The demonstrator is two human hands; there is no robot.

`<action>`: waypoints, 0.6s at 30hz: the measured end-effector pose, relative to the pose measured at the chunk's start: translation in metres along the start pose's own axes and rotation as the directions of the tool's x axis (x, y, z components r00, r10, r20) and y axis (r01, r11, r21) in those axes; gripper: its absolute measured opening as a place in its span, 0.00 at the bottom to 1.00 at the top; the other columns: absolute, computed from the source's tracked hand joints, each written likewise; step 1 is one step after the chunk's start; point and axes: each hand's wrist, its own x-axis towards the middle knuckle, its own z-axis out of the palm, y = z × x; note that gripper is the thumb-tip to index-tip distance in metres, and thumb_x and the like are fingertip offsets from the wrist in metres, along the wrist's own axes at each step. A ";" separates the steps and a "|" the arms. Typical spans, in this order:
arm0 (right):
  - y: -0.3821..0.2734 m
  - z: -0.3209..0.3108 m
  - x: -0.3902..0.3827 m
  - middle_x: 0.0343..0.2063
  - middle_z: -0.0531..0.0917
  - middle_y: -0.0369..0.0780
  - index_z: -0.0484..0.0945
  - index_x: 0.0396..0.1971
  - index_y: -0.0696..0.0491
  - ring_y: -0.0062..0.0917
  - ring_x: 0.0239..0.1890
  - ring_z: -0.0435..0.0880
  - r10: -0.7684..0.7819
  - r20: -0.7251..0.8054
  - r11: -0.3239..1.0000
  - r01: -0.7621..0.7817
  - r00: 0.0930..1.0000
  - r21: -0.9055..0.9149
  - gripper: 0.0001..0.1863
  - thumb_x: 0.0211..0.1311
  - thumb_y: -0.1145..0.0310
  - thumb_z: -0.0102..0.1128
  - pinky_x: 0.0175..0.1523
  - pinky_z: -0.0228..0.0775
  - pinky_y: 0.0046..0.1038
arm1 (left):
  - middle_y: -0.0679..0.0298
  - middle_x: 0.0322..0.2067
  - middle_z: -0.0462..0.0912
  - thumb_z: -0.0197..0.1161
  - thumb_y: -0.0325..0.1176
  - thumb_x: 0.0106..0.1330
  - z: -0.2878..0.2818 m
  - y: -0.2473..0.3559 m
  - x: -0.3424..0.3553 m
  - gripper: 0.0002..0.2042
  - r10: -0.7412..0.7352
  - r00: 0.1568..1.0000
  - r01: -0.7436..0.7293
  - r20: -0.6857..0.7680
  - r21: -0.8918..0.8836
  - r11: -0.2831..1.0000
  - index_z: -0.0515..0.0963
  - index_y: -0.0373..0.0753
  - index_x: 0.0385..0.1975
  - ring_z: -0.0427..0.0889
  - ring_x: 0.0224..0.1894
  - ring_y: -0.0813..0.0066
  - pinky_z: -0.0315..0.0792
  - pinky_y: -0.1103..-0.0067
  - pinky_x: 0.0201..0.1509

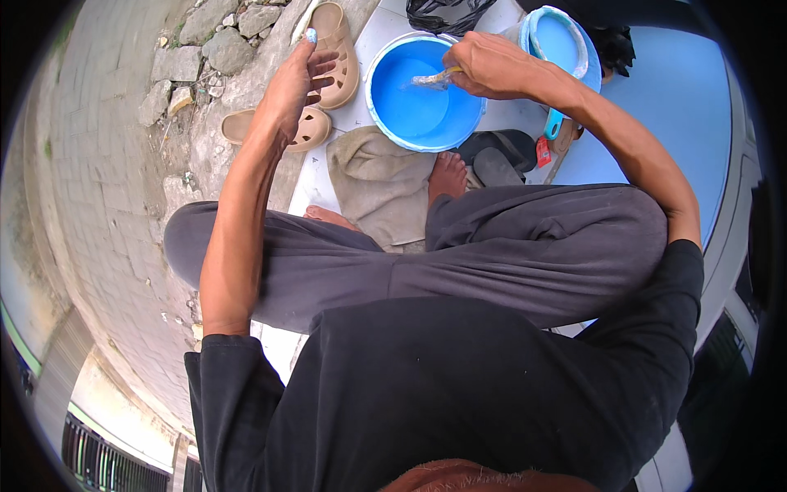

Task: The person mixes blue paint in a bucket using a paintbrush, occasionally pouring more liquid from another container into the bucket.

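Observation:
My right hand [492, 67] is closed round the handle of a paintbrush [432, 79]. The pale, paint-smeared bristles hang over the mouth of a blue bucket [370, 102], which holds blue liquid paint [420, 115]. Over on the left, my left hand [293, 86] is raised with its fingers apart and nothing in them. A light blue smear covers its thumb tip. Nearest to that hand is a tan clog [334, 41], with a second tan clog [311, 129] lying below it.
A smaller paint pail [561, 43] stands right of the bucket, near a turquoise-handled tool [553, 125]. My feet rest by a beige cloth [373, 172], with black sandals [502, 156] beside it. Loose stones [225, 51] lie at upper left; a light blue surface [680, 107] spans the right.

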 end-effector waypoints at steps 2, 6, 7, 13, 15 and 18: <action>0.000 -0.009 -0.002 0.23 0.83 0.53 0.84 0.37 0.62 0.45 0.27 0.84 0.003 0.013 1.000 -0.003 1.000 -0.028 0.12 0.58 0.70 0.63 0.38 0.77 0.39 | 0.53 0.63 0.74 0.32 0.59 0.76 0.000 0.000 0.002 0.35 0.023 1.000 -0.023 0.005 0.019 1.000 0.72 0.37 0.64 0.72 0.64 0.62 0.60 0.65 0.68; 0.010 -0.006 -0.003 0.23 0.83 0.53 0.85 0.41 0.62 0.42 0.26 0.85 0.048 -0.024 0.997 -0.050 0.999 -0.067 0.14 0.60 0.69 0.61 0.37 0.77 0.38 | 0.53 0.62 0.75 0.33 0.58 0.76 0.001 0.001 0.003 0.34 0.067 0.998 -0.067 -0.001 0.046 0.997 0.72 0.37 0.63 0.72 0.64 0.61 0.60 0.65 0.69; 0.008 -0.001 -0.003 0.23 0.83 0.54 0.84 0.42 0.62 0.42 0.26 0.85 0.100 -0.031 0.995 -0.101 0.994 -0.026 0.14 0.60 0.69 0.61 0.37 0.77 0.38 | 0.54 0.61 0.76 0.34 0.57 0.76 -0.001 0.000 0.003 0.33 0.043 0.999 -0.042 -0.007 0.034 0.999 0.72 0.37 0.63 0.73 0.63 0.62 0.61 0.67 0.67; 0.016 0.017 0.003 0.23 0.82 0.55 0.84 0.40 0.62 0.46 0.27 0.84 -0.001 -0.088 1.000 0.000 0.996 -0.017 0.14 0.59 0.69 0.62 0.37 0.77 0.40 | 0.54 0.60 0.76 0.49 0.45 0.74 0.002 -0.016 0.008 0.24 0.000 0.995 -0.020 0.105 0.191 0.981 0.71 0.37 0.64 0.79 0.55 0.64 0.70 0.72 0.59; 0.017 0.028 0.006 0.23 0.82 0.54 0.84 0.38 0.61 0.47 0.27 0.84 -0.047 -0.078 0.998 0.043 0.996 -0.052 0.13 0.58 0.69 0.63 0.37 0.76 0.42 | 0.52 0.57 0.78 0.51 0.39 0.73 0.010 -0.022 0.007 0.23 0.061 0.979 -0.096 0.194 0.177 0.980 0.69 0.38 0.66 0.81 0.53 0.62 0.73 0.74 0.56; 0.018 0.045 0.016 0.22 0.82 0.53 0.84 0.35 0.60 0.48 0.28 0.83 -0.126 -0.088 0.989 0.118 0.988 -0.088 0.11 0.55 0.69 0.64 0.36 0.75 0.44 | 0.51 0.55 0.79 0.50 0.37 0.74 0.023 -0.041 0.020 0.23 0.087 0.982 -0.124 0.168 0.217 0.968 0.68 0.38 0.67 0.81 0.53 0.61 0.72 0.74 0.57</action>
